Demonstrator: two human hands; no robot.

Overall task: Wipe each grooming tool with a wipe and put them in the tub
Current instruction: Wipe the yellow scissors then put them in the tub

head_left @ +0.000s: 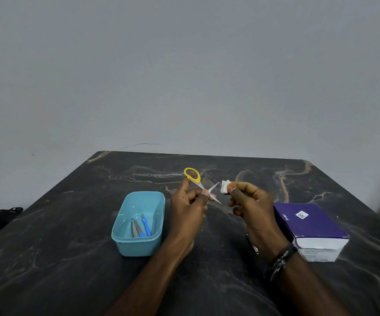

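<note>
At the centre of the frame your left hand (190, 201) clamps its grip on the scissors (201, 185), blades spread so each edge is reachable. Your right hand (250, 201) pinches the wipe (225, 187) just beside them. The tub (125, 238) waits at lower left.

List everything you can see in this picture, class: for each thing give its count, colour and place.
scissors: one, yellow handles, blades open, held above the table
wipe: one, white, pinched beside the blades
tub: one, light blue, table left
tools in tub: two, blue-handled
box: one, purple and white, table right
metal tool: one, silvery, mostly hidden under the right wrist
table: one, dark marbled
wristband: one, black, right wrist
left hand: holds the scissors
right hand: pinches the wipe
</note>
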